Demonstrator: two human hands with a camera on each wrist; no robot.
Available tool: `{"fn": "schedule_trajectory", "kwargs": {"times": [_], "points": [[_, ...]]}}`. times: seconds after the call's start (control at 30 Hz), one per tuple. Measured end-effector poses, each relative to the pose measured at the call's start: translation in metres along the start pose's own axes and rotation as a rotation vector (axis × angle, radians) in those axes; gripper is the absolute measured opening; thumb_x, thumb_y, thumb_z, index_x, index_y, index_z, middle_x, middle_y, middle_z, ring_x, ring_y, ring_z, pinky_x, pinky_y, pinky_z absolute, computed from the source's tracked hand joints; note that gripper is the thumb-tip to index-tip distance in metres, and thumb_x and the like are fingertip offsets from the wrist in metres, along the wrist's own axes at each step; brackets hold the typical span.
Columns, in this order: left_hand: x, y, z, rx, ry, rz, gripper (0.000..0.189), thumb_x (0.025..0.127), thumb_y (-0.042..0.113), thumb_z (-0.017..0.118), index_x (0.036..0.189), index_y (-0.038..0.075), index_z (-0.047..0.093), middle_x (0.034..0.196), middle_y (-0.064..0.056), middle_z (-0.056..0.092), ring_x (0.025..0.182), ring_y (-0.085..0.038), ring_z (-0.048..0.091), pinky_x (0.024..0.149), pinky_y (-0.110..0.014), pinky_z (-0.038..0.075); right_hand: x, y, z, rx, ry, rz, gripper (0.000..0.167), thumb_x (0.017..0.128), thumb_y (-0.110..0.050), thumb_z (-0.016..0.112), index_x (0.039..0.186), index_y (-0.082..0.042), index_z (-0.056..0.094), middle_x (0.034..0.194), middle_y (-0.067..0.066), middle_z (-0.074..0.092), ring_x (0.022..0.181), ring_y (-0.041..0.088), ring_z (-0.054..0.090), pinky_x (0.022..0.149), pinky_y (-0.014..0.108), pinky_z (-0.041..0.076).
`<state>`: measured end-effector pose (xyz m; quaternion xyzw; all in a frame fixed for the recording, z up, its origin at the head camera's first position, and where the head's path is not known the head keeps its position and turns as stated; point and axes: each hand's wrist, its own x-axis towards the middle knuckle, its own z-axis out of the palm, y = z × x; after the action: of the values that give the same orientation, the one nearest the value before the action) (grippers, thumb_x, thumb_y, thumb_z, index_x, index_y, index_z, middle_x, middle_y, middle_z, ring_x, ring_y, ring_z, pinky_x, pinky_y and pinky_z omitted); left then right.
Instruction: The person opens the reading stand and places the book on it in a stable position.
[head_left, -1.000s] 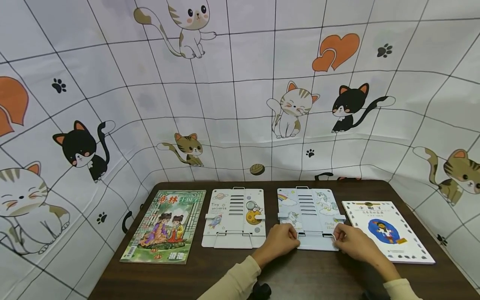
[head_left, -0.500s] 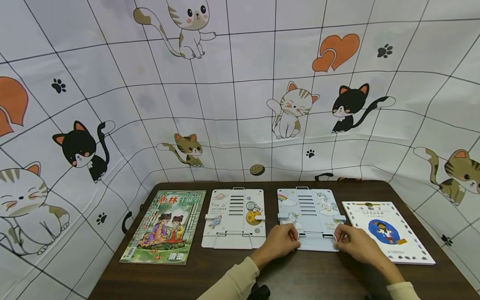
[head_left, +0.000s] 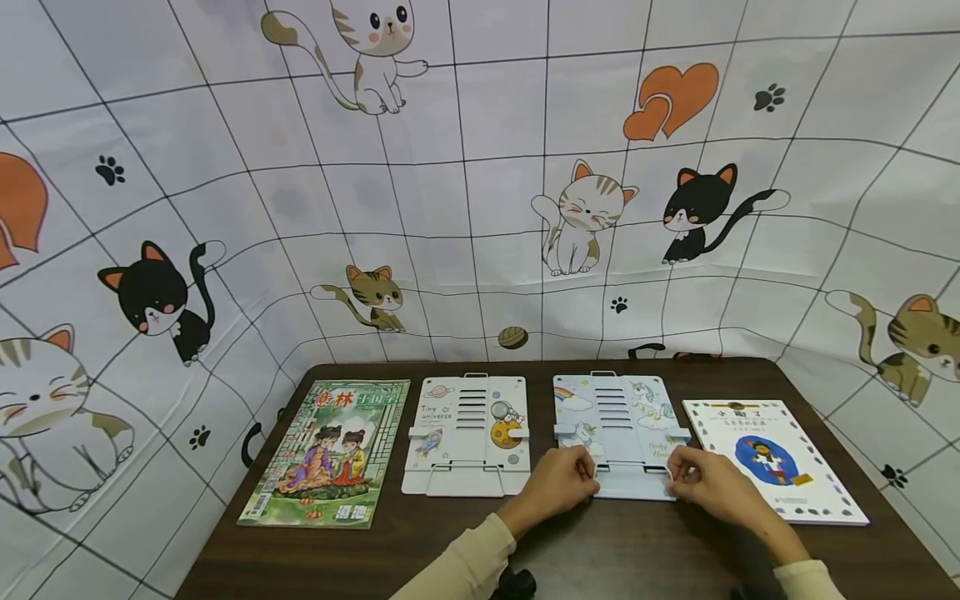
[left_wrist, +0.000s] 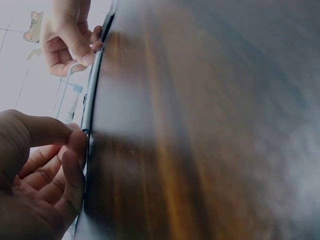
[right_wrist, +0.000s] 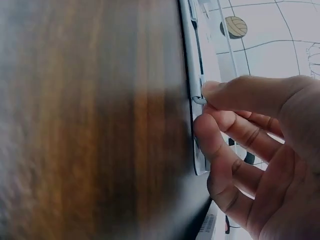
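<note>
A pale blue book stand point(head_left: 619, 450) with a unicorn and rainbow print lies flat on the dark table. My left hand point(head_left: 561, 482) is at its lower left corner, thumb and fingertips pinching one side of its wire page holder. At the lower right corner, my right hand point(head_left: 708, 486) pinches the other side. Up close in the right wrist view, the bent end of the wire point(right_wrist: 200, 100) shows by the thumb of the right hand point(right_wrist: 250, 130). In the left wrist view, the left hand point(left_wrist: 45, 170) is at the stand's front edge, fingertips partly hiding the wire.
Left of it lies a second stand point(head_left: 467, 437) printed "Tiny universe". A green magazine point(head_left: 326, 454) is at the table's left, a white book point(head_left: 776, 462) at the right, close to my right hand. A cat-print cloth point(head_left: 480, 200) hangs behind the table point(head_left: 420, 550).
Both hands keep their hold at the stand's lower corners. The head view has shifted very slightly; the stands, magazine and book stay where they were.
</note>
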<state>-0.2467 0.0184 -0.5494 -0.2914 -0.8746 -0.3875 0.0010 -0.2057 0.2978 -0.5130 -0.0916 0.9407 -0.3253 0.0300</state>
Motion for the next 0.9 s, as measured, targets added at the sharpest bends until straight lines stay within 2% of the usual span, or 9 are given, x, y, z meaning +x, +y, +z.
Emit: {"fn": "schedule_trajectory", "kwargs": {"times": [0.13, 0.23, 0.43, 0.63, 0.77, 0.9], "points": [[0.001, -0.003, -0.002, -0.016, -0.037, -0.017, 0.014, 0.091, 0.015, 0.083, 0.087, 0.013, 0.07, 0.073, 0.011, 0.068, 0.063, 0.011, 0.052, 0.06, -0.009, 0.046, 0.002, 0.0, -0.005, 0.024, -0.023, 0.037, 0.019, 0.091, -0.024, 0.084, 0.09, -0.014, 0.068, 0.076, -0.003, 0.065, 0.059, 0.008, 0.055, 0.057, 0.025, 0.042], [0.005, -0.004, -0.01, -0.021, -0.03, -0.028, 0.01, 0.094, 0.02, 0.08, 0.089, 0.014, 0.074, 0.076, 0.01, 0.071, 0.064, 0.01, 0.055, 0.061, -0.01, 0.048, 0.007, -0.002, -0.013, 0.018, 0.016, 0.081, 0.022, 0.098, -0.032, 0.078, 0.093, -0.011, 0.071, 0.074, -0.001, 0.067, 0.059, 0.012, 0.06, 0.056, 0.026, 0.044], [0.02, -0.002, -0.037, -0.016, 0.097, -0.075, 0.011, 0.098, 0.018, 0.07, 0.092, 0.011, 0.077, 0.081, 0.003, 0.073, 0.067, 0.002, 0.057, 0.062, -0.016, 0.049, 0.027, -0.002, -0.033, -0.023, 0.141, 0.101, 0.024, 0.105, -0.022, 0.067, 0.107, 0.002, 0.073, 0.091, 0.014, 0.075, 0.073, 0.024, 0.071, 0.057, 0.033, 0.05], [0.033, -0.002, -0.05, -0.054, 0.192, -0.158, 0.012, 0.101, 0.008, 0.065, 0.096, 0.004, 0.074, 0.082, -0.003, 0.073, 0.065, -0.002, 0.057, 0.058, -0.019, 0.048, 0.051, 0.009, -0.035, -0.108, 0.236, 0.081, 0.021, 0.104, -0.016, 0.066, 0.109, 0.002, 0.075, 0.106, 0.026, 0.076, 0.096, 0.045, 0.073, 0.069, 0.049, 0.058], [0.041, -0.004, -0.05, -0.048, 0.229, -0.189, 0.011, 0.1, 0.003, 0.063, 0.096, 0.0, 0.073, 0.083, -0.006, 0.071, 0.066, -0.005, 0.055, 0.058, -0.019, 0.046, 0.065, 0.018, -0.03, -0.132, 0.218, 0.137, 0.023, 0.103, -0.016, 0.064, 0.11, 0.004, 0.073, 0.108, 0.028, 0.075, 0.099, 0.048, 0.07, 0.076, 0.056, 0.056], [0.046, -0.007, -0.048, 0.004, 0.209, -0.241, 0.01, 0.098, 0.001, 0.064, 0.092, -0.002, 0.071, 0.081, -0.009, 0.069, 0.063, -0.008, 0.051, 0.056, -0.02, 0.041, 0.072, 0.024, -0.024, -0.151, 0.179, 0.188, 0.028, 0.102, -0.015, 0.063, 0.114, 0.009, 0.069, 0.109, 0.03, 0.073, 0.098, 0.047, 0.069, 0.079, 0.058, 0.055]]}}
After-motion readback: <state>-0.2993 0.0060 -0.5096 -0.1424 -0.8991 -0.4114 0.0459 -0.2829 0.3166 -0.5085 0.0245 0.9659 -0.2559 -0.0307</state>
